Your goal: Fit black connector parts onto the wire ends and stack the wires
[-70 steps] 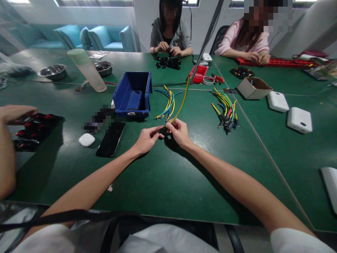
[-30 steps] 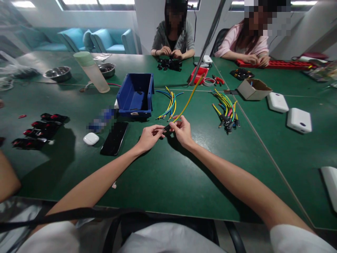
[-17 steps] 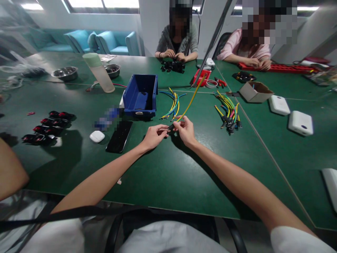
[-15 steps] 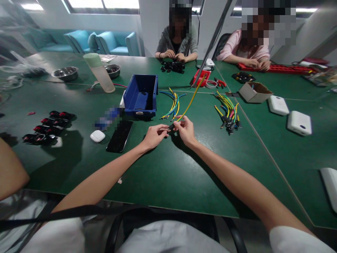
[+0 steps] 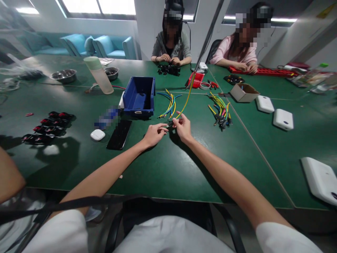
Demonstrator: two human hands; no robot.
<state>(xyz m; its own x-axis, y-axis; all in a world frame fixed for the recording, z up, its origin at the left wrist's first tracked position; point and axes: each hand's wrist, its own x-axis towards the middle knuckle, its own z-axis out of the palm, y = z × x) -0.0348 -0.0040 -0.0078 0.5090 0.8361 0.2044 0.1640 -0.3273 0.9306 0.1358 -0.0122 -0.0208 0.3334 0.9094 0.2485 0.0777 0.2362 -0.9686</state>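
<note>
My right hand [image 5: 183,127] pinches a yellow wire [image 5: 188,97] near its lower end, where a black sleeve and a small metal terminal show. The wire rises from my fingers in a curve toward the back. My left hand [image 5: 154,135] is just left of the terminal, its thumb and index finger slightly apart at the wire's end; whether they touch it is hard to see. Behind my hands lies a loose bundle of yellow, blue and green wires [image 5: 172,102]. To the right is another bundle of coloured wires [image 5: 219,107] with black ends.
A blue bin [image 5: 139,111], a phone [image 5: 119,135] and a white earbud case [image 5: 97,135] lie left of centre. Black-and-red parts [image 5: 50,128] are farther left, a tilted bottle [image 5: 101,79] behind. White boxes [image 5: 283,119] stand right. Two people work across the table.
My left fingertips have loosened from the wire's end, and its metal terminal now shows. My right hand still holds the wire, which leans less to the right. The camera view has shifted slightly.
</note>
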